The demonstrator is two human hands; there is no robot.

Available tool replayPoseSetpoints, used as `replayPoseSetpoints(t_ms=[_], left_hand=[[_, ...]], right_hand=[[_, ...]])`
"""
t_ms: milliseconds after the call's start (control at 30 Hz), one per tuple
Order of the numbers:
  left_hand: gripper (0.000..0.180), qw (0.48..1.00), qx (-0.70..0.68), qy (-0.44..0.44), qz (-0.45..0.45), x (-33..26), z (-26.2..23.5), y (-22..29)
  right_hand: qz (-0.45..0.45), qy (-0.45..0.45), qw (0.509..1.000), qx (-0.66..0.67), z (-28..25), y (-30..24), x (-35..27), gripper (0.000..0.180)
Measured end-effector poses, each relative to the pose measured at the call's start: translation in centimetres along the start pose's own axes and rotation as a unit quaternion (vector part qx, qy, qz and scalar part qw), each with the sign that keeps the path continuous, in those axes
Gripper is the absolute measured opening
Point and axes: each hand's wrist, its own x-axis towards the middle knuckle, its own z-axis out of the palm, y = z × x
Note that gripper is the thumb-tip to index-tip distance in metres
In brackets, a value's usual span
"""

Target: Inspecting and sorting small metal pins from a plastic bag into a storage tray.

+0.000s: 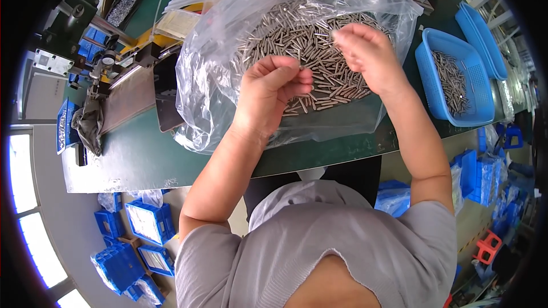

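A large heap of small grey metal pins [328, 88] lies on a spread clear plastic bag [208, 74] on the green table. Over the heap's near left part, my left hand [271, 82] is closed, thumb and forefinger pinched together and the other fingers curled. A tiny bit shows at its fingertips, too small to name. My right hand [368, 54] is raised above the right side of the heap, its fingers also drawn together in a pinch. Whatever may be between them cannot be made out. The two hands are apart.
A blue plastic basket [425, 74] with more metal pins stands to the right, beside another blue basket [482, 40]. A bench device with a metal shaft [108, 28] stands at the left. The green table's front edge [228, 181] runs before me. Blue crates [149, 222] are stacked below left.
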Motion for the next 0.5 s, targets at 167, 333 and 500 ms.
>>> replayPoseSetpoints(t_ms=[167, 333, 500], left_hand=[[0.01, 0.999, -0.01, 0.042, 0.017, 0.2, -0.2, 0.1], [0.011, 0.999, -0.024, 0.043, 0.013, 0.1, -0.1, 0.1], [0.008, 0.998, -0.033, 0.052, 0.018, -0.1, 0.3, 0.4]], right_hand=[[0.103, -0.043, 0.974, 0.197, -0.3, -0.5, 0.3, 0.019], [-0.027, -0.079, 0.944, -0.32, 1.1, 0.1, -0.6, 0.015], [-0.13, -0.14, 0.787, -0.586, 2.1, 0.1, -1.9, 0.014]])
